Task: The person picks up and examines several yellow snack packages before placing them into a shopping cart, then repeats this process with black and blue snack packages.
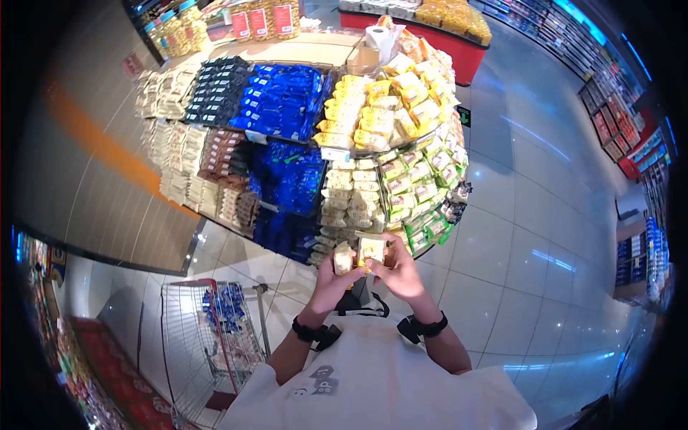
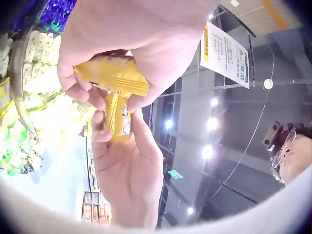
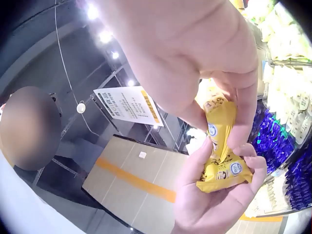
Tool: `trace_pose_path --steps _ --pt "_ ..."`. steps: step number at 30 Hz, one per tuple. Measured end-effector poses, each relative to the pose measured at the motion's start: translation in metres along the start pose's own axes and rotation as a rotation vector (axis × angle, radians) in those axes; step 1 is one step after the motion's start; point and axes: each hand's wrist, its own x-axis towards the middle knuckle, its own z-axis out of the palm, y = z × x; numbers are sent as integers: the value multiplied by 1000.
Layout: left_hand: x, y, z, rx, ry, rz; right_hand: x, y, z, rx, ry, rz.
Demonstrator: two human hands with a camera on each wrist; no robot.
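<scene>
Both hands are close together in front of the chest, at the near edge of the snack display. My left hand (image 1: 331, 285) grips a small yellow snack packet (image 2: 112, 75), fingers curled round it. The right hand (image 1: 401, 278) pinches a second yellow snack packet (image 3: 222, 122) between thumb and fingers. In the right wrist view the lower end of the right packet meets the left one, and printed emblems show on both wrappers. Seen from the head, the right packet shows its pale face upward. The palms hide part of each wrapper.
A tiered display holds yellow packets (image 1: 376, 129), blue packets (image 1: 279, 100), green packets (image 1: 416, 183) and pale ones (image 1: 351, 193). On the left stands a shopping cart (image 1: 208, 351) with blue packets inside. Tiled floor (image 1: 502, 272) runs along the right, with store shelves (image 1: 648, 236) beyond.
</scene>
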Motion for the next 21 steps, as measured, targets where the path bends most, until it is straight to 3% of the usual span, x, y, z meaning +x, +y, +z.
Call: trace_pose_path --steps 4,6,12,14,16,18,21 --pt "32 18 9 90 -52 35 22 -1 0 -142 143 20" --pt "51 13 1 139 -77 79 31 4 -4 -391 166 -13" --pt "92 23 -4 138 -292 187 47 -14 -7 -419 233 -64" --pt "104 21 -5 176 -251 212 60 -22 -13 -351 368 -190" --pt "120 29 -5 465 -193 237 73 -43 -20 -629 518 -272" --pt "131 37 1 482 -152 285 86 -56 -33 -810 622 -305" --pt "153 47 7 575 -153 380 110 -63 -54 -819 662 -398"
